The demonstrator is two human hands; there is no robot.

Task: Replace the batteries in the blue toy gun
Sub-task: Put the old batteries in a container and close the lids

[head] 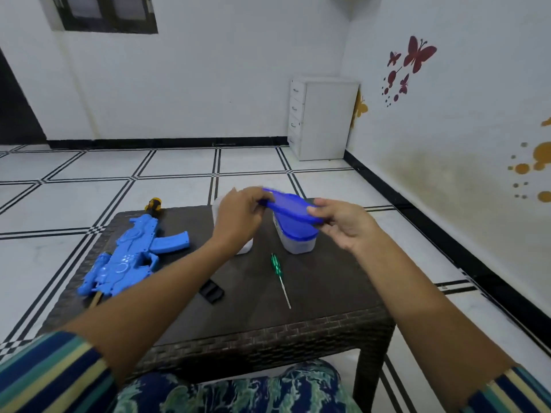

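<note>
Left hand (238,217), right hand (347,225) on lid (290,207)

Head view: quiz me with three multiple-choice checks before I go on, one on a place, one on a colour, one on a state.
1. Where on the table does the blue toy gun lie?
A. Left side
B. Right side
C. Centre

2. What colour is the screwdriver handle?
A. Red
B. Green
C. Yellow

3. How is the loose blue lid?
A. Flat on the table
B. Held up in both hands
C. Lying on the gun

Answers:
1 A: the gun lies along the table's left edge.
2 B: the handle is clear green.
3 B: the left hand and right hand grip its ends above the table.
</note>
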